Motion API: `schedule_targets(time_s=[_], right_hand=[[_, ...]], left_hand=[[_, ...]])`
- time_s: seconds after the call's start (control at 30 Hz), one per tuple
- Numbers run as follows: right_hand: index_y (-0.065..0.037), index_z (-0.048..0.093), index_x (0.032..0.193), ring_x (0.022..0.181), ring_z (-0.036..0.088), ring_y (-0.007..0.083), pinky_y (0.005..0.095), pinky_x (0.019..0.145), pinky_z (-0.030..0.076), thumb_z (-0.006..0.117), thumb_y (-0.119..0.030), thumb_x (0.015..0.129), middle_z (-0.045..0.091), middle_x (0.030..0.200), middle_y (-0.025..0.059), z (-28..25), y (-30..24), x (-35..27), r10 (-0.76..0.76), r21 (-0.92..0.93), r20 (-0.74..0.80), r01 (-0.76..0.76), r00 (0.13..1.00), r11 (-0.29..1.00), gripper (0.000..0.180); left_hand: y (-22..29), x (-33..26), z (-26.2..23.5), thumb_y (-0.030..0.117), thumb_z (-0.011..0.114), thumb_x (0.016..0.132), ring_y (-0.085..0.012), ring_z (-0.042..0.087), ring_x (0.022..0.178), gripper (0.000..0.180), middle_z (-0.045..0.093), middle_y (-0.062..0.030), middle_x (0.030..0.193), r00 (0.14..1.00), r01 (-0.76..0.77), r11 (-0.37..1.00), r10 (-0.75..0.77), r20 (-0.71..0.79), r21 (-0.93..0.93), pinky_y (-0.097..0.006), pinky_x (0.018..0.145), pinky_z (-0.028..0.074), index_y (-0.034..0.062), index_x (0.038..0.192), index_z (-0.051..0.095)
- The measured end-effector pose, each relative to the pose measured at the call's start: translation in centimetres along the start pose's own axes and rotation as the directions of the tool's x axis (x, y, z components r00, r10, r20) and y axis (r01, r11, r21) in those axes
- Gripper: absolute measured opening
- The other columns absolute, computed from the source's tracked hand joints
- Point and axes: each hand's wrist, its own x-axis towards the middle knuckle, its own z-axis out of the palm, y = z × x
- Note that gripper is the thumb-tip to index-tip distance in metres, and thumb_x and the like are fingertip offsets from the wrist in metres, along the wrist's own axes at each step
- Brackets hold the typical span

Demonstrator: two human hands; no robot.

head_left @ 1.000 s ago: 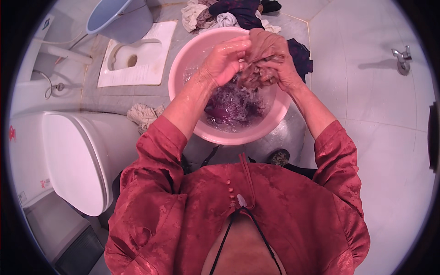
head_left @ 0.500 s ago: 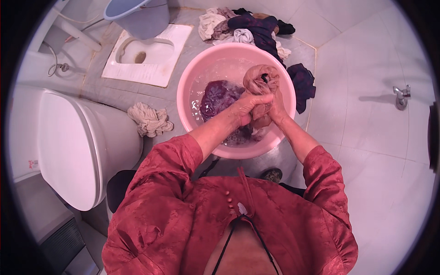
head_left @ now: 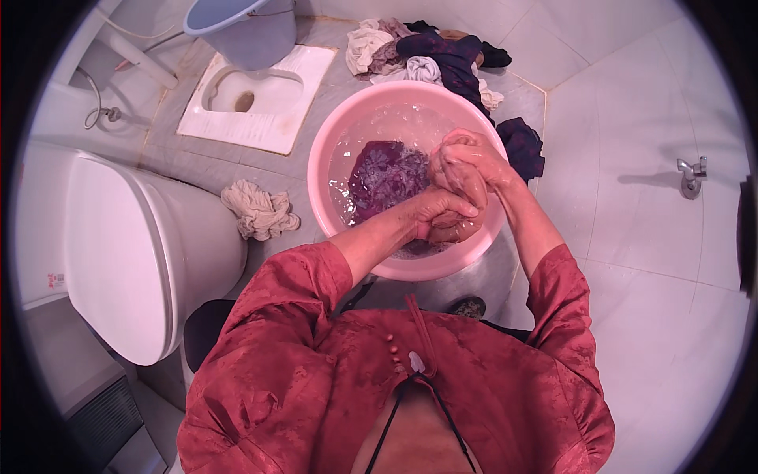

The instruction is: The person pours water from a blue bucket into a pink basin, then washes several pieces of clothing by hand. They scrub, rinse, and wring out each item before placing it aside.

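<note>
Over the right side of a pink basin (head_left: 324,130) of water, both my hands grip a wet, pinkish-brown cloth (head_left: 467,183). The cloth is bunched into a twisted roll. My left hand (head_left: 440,209) is closed around its near end, and my right hand (head_left: 475,156) is wrapped round the far end. Some of the cloth is hidden under my fingers. Left of my hands, a dark purple patterned cloth (head_left: 387,178) lies in the water.
Beyond the basin lies a pile of clothes (head_left: 446,59), with a dark garment (head_left: 521,150) at its right. A crumpled beige cloth (head_left: 260,209) lies beside a white toilet (head_left: 118,253). A blue bucket (head_left: 245,35) stands by the squat toilet (head_left: 296,118). A wall tap (head_left: 692,178) is at right.
The cloth roll has tipped down from its raised position. My right hand has moved to its far end, while my left hand has shifted slightly nearer, so my hands are farther apart.
</note>
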Motion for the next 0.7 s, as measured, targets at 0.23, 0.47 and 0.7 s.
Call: schedule_targets(time_s=[0.23, 0.47, 0.7], right_hand=[[-0.005, 0.067, 0.088, 0.094, 0.06, 0.0331, 0.0385, 0.083, 0.048, 0.056, -0.025, 0.079, 0.063, 0.098, 0.0176, 2.2, 2.5, 1.1, -0.115, -0.81, -0.011, 0.058, 0.993, 0.584, 0.025], [0.001, 0.059, 0.106, 0.103, 0.059, 0.0333, 0.0381, 0.089, 0.045, 0.067, -0.036, 0.075, 0.062, 0.106, 0.0217, 2.9, 5.5, 0.3, 0.151, -0.626, -0.338, -0.342, 0.929, 0.701, 0.049], [-0.006, 0.035, 0.139, 0.124, 0.045, 0.026, 0.0383, 0.099, 0.041, 0.066, -0.042, 0.084, 0.044, 0.135, 0.0165, -3.0, -0.9, -3.7, 0.13, 0.255, -0.104, -0.099, 0.986, 0.962, 0.073]], left_hand=[[-2.9, 1.8, -3.4, 0.002, 0.062, 0.075, -0.0158, 0.052, 0.047, 0.012, 0.056, -0.0085, 0.065, 0.93, -0.067, 0.966, 0.151, -0.336, 0.249, -0.029, 0.038, 0.038, 0.0002, 0.085, 0.056], [-4.3, 1.2, -2.0, 0.003, 0.064, 0.076, -0.0144, 0.044, 0.036, 0.019, 0.044, -0.0026, 0.047, 0.791, -0.207, 0.883, 0.405, -0.459, 0.422, -0.029, 0.033, 0.032, 0.0064, 0.061, 0.053], [-0.4, 0.9, -1.5, 0.035, 0.06, 0.082, -0.0175, 0.049, 0.047, 0.039, 0.052, -0.0057, 0.064, 0.998, -0.057, 0.992, 0.053, -0.038, -0.116, -0.028, 0.043, 0.04, -0.003, 0.091, 0.056]])
